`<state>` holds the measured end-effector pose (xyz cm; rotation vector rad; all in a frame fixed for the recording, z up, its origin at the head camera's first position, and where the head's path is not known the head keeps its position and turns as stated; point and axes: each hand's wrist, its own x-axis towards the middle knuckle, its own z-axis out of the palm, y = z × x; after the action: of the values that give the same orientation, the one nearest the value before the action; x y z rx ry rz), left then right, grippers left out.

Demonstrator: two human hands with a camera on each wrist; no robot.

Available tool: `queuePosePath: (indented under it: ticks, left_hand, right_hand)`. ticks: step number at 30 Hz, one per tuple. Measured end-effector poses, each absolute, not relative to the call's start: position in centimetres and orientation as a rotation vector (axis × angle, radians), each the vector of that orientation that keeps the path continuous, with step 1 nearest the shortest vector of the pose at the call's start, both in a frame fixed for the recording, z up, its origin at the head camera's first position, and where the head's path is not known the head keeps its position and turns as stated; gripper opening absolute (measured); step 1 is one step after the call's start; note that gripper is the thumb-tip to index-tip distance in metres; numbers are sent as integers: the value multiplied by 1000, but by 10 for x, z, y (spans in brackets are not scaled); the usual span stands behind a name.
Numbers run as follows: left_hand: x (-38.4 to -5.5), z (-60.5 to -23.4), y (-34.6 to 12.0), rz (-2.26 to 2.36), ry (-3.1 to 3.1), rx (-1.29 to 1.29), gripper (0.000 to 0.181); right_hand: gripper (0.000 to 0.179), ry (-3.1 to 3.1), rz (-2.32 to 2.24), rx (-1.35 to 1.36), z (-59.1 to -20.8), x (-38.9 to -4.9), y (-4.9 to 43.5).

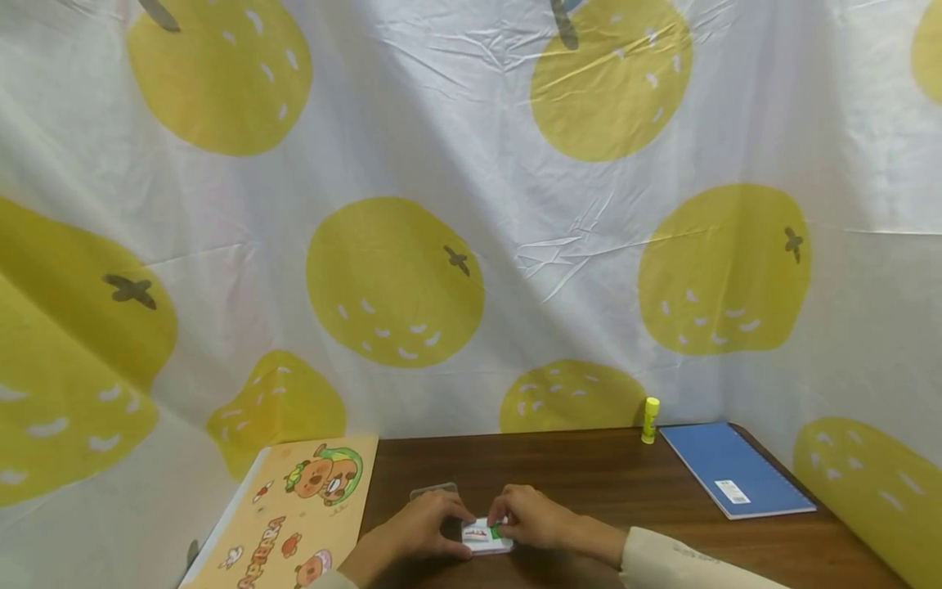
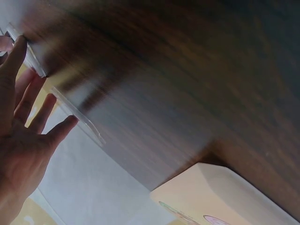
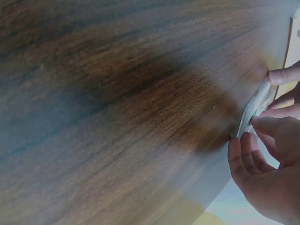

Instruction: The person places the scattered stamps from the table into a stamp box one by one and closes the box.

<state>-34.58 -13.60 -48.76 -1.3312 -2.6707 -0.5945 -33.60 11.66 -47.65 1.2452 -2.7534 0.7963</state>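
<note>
On the table, a small flat white case with red and green print lies between the two hands. My left hand grips its left side, thumb at the near edge and a finger at the far edge. My right hand is at its right side, thumb and forefinger pinching at the green patch. In the right wrist view, the right hand has its other fingertips at the case's edge. A clear plastic lid lies just behind the left hand, whose outer fingers overlap the lid in the left wrist view.
An orange capybara-print folder covers the table's left side. At the back right stands a yellow glue stick, beside a blue spiral notebook. A fruit-patterned curtain encloses the dark wooden table at the back and sides.
</note>
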Motion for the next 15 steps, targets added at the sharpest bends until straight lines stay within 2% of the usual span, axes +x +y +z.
queuePosePath:
  ticks: [15]
  left_hand:
    - [-346, -486, -135, -595, -2718, -1309, 39]
  right_hand:
    - [11, -2721, 787, 1262, -475, -336, 118]
